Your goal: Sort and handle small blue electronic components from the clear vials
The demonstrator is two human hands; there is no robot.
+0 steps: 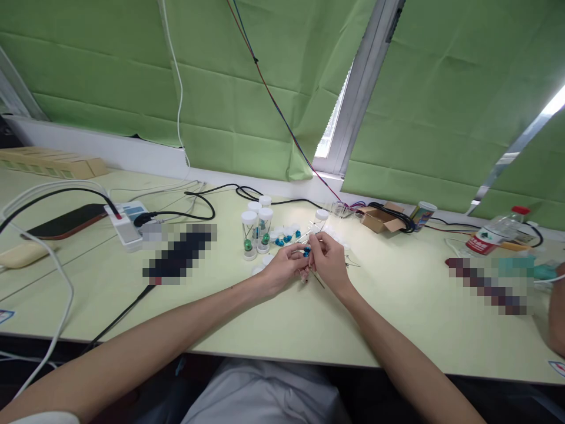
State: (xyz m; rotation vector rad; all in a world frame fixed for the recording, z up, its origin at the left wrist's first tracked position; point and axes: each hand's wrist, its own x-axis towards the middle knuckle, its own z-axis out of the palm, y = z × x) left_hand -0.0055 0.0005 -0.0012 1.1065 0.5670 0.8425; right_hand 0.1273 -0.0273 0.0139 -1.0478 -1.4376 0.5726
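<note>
A small blue bead-like piece (306, 251) shows between the fingertips of both hands. My left hand (281, 270) comes in from the left with its fingers pinched at that piece. Pressed close from the other side, my right hand (329, 259) has thumb and forefinger together on it; its exact hold is partly hidden. Thin wire-like strands and a dark thin stick (318, 280) poke out beneath the fingers. Just beyond lie several more blue beads (288, 238) on thin stems. Clear tubes with white caps (249, 237) stand left of them, green balls inside the front ones.
A power strip (126, 227) with plugs and cables lies to the left, near a dark phone-like slab (70, 221). At the back right are an open cardboard box (383, 218), a can (424, 215) and a water bottle (492, 232). Another person's arm (557, 312) shows at the right edge.
</note>
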